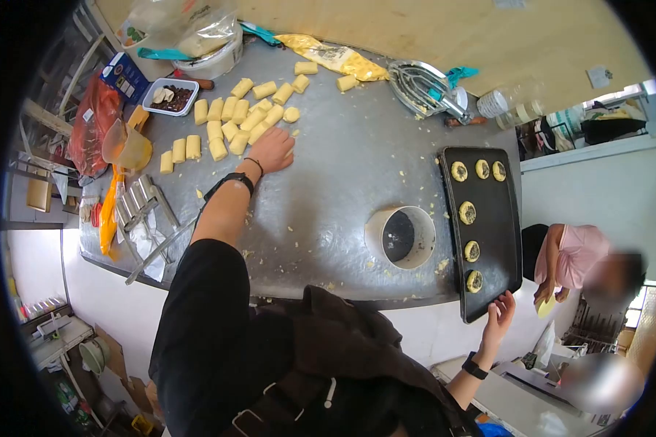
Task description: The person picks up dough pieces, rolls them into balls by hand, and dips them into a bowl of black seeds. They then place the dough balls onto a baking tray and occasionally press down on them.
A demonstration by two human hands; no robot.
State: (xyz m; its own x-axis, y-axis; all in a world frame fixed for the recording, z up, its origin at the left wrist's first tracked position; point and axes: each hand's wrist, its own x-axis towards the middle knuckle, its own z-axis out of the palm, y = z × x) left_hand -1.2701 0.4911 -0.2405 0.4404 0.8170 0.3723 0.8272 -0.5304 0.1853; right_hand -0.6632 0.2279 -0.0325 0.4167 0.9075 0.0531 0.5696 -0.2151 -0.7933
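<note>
Several short pale-yellow dough cylinders (238,112) lie in a cluster on the metal worktable. My left hand (270,150) rests at the near edge of this cluster, back up, with its fingers curled under; whatever is beneath them is hidden. On the right, a black baking tray (492,226) carries several round flat dough pieces (467,213) with dark tops, lined up mostly along its left side. My right hand (499,317) is at the tray's near right corner, fingers apart and holding nothing. Between the hands stands a white round ring or tub (399,237).
A metal whisk attachment (426,91) and a yellow piping bag (332,57) lie at the back. A tub of dark filling (171,97), a measuring jug (127,146) and a metal multi-wheel tool (142,204) are at left. Beyond the tray, a person in pink (579,255) holds something yellow.
</note>
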